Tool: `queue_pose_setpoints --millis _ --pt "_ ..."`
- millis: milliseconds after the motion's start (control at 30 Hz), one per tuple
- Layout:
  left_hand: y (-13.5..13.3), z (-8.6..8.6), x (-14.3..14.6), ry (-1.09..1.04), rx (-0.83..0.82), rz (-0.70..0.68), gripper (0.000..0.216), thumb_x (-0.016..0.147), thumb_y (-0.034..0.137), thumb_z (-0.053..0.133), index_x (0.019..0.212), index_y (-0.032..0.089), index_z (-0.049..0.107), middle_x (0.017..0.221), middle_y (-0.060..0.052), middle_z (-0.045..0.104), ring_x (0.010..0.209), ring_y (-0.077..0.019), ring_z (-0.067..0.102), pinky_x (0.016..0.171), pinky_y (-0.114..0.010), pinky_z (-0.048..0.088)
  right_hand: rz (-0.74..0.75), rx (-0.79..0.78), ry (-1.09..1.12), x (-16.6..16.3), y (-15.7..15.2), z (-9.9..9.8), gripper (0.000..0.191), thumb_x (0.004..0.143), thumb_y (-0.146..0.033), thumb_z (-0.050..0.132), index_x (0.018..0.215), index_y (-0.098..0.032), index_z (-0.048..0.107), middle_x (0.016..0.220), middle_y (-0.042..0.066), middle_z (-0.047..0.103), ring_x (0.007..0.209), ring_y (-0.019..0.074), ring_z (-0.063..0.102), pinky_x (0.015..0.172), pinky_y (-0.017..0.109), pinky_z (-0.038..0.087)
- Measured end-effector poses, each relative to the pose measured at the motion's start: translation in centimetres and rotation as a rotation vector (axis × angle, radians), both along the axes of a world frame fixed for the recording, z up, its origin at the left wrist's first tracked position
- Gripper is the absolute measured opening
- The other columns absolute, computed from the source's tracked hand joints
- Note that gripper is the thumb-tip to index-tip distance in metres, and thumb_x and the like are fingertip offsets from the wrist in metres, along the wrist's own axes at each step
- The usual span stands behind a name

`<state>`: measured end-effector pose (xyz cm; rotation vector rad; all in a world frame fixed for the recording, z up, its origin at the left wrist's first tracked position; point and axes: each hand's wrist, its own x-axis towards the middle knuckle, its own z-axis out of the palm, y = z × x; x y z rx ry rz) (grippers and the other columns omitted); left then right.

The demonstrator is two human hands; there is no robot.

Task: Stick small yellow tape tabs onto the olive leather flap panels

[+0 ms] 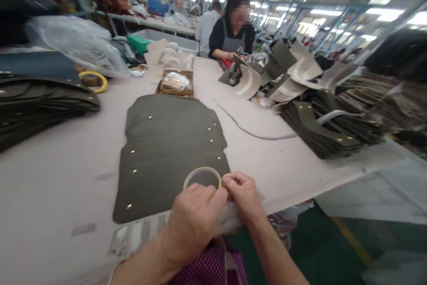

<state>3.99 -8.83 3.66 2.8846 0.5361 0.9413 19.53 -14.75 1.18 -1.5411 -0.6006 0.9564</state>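
Observation:
My left hand point(196, 211) is wrapped round a thin roll of tape point(202, 169) with a yellowish edge, near the front edge of the table. Close beside it, my right hand point(244, 194) is closed in a pinch at the roll's right side; what its fingertips hold is hidden. Beneath and beyond the roll, a dark olive panel point(171, 138) lies flat, with small shiny metal studs along both sides. Some clear plastic point(230, 218) shows below my hands.
Stacked dark panels point(43, 102) lie at left, with a yellow tape roll point(104, 82) on them. A small box point(176, 82) of gold-coloured parts stands behind the panel. More stacked pieces point(320, 129) and a cord point(253, 134) lie at right. A co-worker point(233, 31) stands across the table.

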Motion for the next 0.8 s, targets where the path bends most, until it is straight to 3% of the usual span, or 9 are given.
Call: queue_pose_setpoints --millis 133,333,567,800 --pt "2.2 -1.4 -1.1 0.129 -0.006 0.139 0.016 0.094 0.015 0.041 0.092 0.018 0.057 0.077 -0.002 0.057 0.069 -0.0168 0.05 0.061 -0.029 0.04 0.118 -0.105 -0.054 2.8 0.0 0.2 0.032 0.066 -0.044 0.074 0.073 -0.014 0.067 0.059 0.001 0.065 0.051 0.0112 0.059 0.053 0.023 0.051" --pt "3.4 -4.2 -2.1 0.288 -0.019 0.14 0.011 0.091 0.016 0.048 0.086 0.018 0.058 0.08 -0.004 0.055 0.073 -0.0192 0.047 0.062 -0.029 0.042 0.26 -0.266 -0.277 3.4 0.1 0.6 0.032 0.071 -0.045 0.069 0.076 -0.014 0.068 0.058 0.001 0.063 0.049 0.0103 0.057 0.048 0.022 0.048" --pt "3.2 -4.3 -2.1 0.3 -0.065 0.126 0.01 0.092 0.018 0.047 0.087 0.018 0.057 0.082 -0.005 0.052 0.075 -0.0196 0.045 0.062 -0.03 0.042 0.364 -0.382 -0.433 3.6 -0.3 0.7 0.027 0.079 -0.041 0.06 0.076 -0.015 0.066 0.056 -0.002 0.059 0.047 0.0094 0.052 0.047 0.02 0.045" --pt "3.2 -4.2 -2.0 0.285 -0.079 0.135 0.011 0.092 0.019 0.048 0.087 0.018 0.057 0.081 -0.004 0.052 0.075 -0.0195 0.045 0.062 -0.03 0.042 0.466 -0.328 -0.831 3.1 0.3 0.8 0.018 0.083 -0.028 0.054 0.073 -0.019 0.067 0.062 -0.001 0.065 0.056 0.0121 0.059 0.056 0.023 0.044"
